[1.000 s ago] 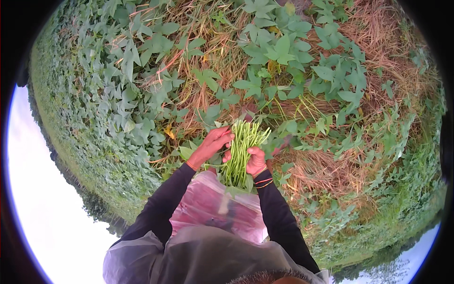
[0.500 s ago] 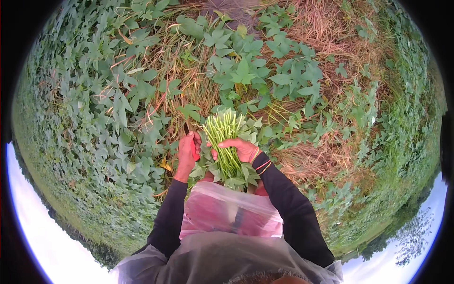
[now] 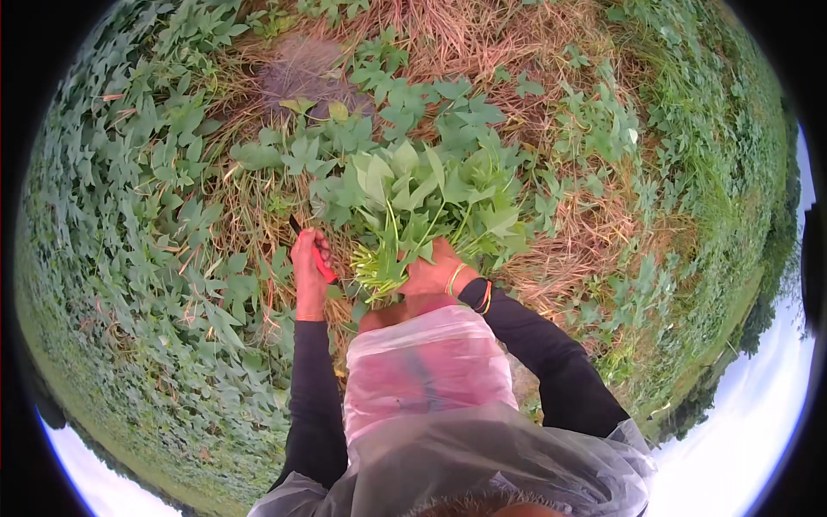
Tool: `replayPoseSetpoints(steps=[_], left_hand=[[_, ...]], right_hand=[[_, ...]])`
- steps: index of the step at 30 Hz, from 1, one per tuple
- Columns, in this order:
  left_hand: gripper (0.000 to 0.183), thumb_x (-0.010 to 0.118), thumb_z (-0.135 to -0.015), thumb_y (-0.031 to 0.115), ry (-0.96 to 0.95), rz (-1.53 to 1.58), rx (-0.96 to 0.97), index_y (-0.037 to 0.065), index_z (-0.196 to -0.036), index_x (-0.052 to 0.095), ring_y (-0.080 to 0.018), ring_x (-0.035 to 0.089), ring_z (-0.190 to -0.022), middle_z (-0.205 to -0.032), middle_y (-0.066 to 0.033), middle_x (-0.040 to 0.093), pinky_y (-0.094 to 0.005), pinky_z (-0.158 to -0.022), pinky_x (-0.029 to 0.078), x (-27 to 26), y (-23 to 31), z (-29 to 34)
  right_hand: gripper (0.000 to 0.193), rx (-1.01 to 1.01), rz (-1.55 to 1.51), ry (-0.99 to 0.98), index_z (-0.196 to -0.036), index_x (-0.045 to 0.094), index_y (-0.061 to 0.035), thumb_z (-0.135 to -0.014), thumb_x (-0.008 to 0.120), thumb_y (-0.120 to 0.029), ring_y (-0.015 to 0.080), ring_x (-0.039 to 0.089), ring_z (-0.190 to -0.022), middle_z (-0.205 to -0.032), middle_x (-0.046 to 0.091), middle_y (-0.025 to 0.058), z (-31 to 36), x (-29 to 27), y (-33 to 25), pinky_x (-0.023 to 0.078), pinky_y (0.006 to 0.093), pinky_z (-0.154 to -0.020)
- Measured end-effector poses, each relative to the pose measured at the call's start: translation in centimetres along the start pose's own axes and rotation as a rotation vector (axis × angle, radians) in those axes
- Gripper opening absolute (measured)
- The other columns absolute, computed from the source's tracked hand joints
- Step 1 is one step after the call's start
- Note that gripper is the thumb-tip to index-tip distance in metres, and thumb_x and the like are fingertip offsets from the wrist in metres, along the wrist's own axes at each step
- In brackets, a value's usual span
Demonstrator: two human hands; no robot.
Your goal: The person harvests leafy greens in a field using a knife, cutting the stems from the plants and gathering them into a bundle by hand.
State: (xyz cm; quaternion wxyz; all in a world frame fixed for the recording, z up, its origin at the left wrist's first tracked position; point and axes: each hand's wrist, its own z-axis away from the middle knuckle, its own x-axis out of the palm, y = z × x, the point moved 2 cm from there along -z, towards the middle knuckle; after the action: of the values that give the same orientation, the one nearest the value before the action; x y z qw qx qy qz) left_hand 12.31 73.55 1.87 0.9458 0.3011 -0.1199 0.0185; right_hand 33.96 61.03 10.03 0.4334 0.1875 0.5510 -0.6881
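A bunch of leafy green vine cuttings (image 3: 405,185) fans out beyond a translucent plastic sheet (image 3: 426,353) over a person's lap, amid straw (image 3: 439,34) and creeping foliage (image 3: 146,164); the right grip (image 3: 433,269) is wrapped around the stems, its fingertips hidden by leaves. The left grip (image 3: 310,254) is clenched on a red-handled knife (image 3: 323,265), the dark blade (image 3: 295,224) angled up and away from the bunch. Loose stems could slip out should the one-handed hold slacken, since no tie is visible around them, and the bare blade could nick the right grip or slash leaves if the hands swung together. Half a second earlier, the cut ends (image 3: 372,274) stood uppermost; now they point lower left, leaves spread outward, and the knife sits farther from them.
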Motion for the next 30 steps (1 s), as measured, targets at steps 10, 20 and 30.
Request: replayPoseSetpoints(steps=[10, 20, 30], left_hand=[[0.022, 0.060, -0.097, 0.033, -0.081, -0.173, -0.187, 0.012, -0.092, 0.055, -0.0072, 0.048, -0.055, -0.074, 0.0012, 0.056, -0.0217, -0.044, 0.038, 5.2, 6.1, -21.9], [0.036, 0.058, -0.094, 0.041, -0.218, -0.223, -0.273, 0.012, -0.115, 0.052, -0.0105, 0.046, -0.054, -0.087, -0.0124, 0.066, -0.0226, -0.043, 0.037, 18.6, 9.8, -45.6], [0.036, 0.062, -0.092, 0.041, -0.380, -0.355, -0.325, 0.014, -0.114, 0.052, -0.0096, 0.047, -0.054, -0.105, -0.0178, 0.067, -0.0217, -0.042, 0.038, 26.7, 4.6, -48.1]], right_hand=[[0.056, 0.537, -0.965, -0.536, -0.113, 0.068, -0.0117, -0.076, 0.068, -0.053, 0.0325, 0.067, -0.090, -0.098, 0.070, 0.0160, -4.5, -1.5, 6.9, 0.052, 0.0422, -0.082], [0.047, 0.532, -1.225, -0.299, -0.119, 0.064, -0.0100, -0.083, 0.071, -0.038, 0.0256, 0.060, -0.079, -0.092, 0.068, 0.0109, -6.0, -3.9, 10.2, 0.051, 0.0379, -0.079], [0.055, 0.598, -1.382, -0.254, -0.133, 0.057, -0.0072, -0.084, 0.075, -0.026, 0.0221, 0.061, -0.109, -0.122, 0.065, 0.0097, -4.4, -2.9, 11.6, 0.047, 0.0342, -0.099]])
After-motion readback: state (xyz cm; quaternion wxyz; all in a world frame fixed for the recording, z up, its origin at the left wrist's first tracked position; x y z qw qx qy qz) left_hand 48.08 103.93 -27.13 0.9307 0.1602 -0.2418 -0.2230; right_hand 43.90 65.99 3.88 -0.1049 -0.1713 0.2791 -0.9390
